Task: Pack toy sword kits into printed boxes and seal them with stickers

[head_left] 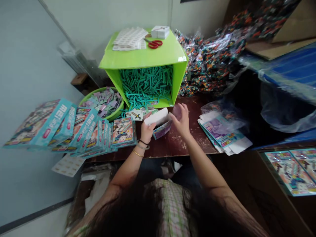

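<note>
My left hand [147, 129] is closed around a small cardboard box [161, 129], teal and purple outside with a white flap turned up. At the right end of that box is my right hand [182, 121], its thumb and fingers apart and curved; whether the thumb touches the box edge I cannot tell. A blurred purplish patch shows between those fingers. Just beyond the hands lie printed cards [135, 115] and loose teal sticks. To the left stands a stack of printed boxes [123, 132]. Flattened cartons [223, 133] lie to the right on the dark red table [184, 148].
A green bin [181, 70] on its side holds many teal sticks, with red scissors [155, 44] and paper sheets on top. A green basket [120, 107] holds small packets. Bags of colourful pieces [207, 62] pile behind. A blue, plastic-lined container [291, 69] stands right.
</note>
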`<state>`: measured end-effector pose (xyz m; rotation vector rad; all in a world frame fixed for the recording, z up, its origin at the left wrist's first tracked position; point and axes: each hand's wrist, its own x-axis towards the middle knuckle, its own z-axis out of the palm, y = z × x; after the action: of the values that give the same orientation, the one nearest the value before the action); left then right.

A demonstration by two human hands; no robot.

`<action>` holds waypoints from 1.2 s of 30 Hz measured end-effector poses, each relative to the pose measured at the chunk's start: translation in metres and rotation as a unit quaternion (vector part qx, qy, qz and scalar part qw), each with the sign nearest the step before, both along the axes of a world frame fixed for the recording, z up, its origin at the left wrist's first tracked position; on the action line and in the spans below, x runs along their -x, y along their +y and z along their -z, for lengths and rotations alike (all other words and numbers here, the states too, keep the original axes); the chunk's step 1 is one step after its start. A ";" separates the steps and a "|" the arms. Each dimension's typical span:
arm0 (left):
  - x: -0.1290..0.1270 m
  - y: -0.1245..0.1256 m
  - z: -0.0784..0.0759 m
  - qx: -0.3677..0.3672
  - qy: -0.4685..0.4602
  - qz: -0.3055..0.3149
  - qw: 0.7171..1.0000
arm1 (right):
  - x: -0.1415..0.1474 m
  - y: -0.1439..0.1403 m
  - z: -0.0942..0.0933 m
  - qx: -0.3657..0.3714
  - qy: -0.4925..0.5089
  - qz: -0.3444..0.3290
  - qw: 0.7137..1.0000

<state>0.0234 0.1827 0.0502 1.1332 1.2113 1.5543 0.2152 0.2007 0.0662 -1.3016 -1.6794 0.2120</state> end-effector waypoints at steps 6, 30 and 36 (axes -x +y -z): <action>-0.012 -0.001 0.003 0.010 0.000 0.015 1.000 | 0.021 -0.035 -0.014 0.017 -0.055 -0.161 0.985; -0.024 -0.021 0.010 0.021 -0.013 0.048 0.999 | -0.024 -0.004 -0.020 0.092 0.157 -0.105 0.978; -0.018 -0.014 0.016 0.054 -0.077 0.004 0.996 | -0.015 -0.001 0.012 0.318 0.402 -0.180 0.840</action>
<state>0.0411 0.1686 0.0343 0.9299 1.1714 1.5218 0.2298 0.1992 0.0537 -1.0733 -1.0978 1.4384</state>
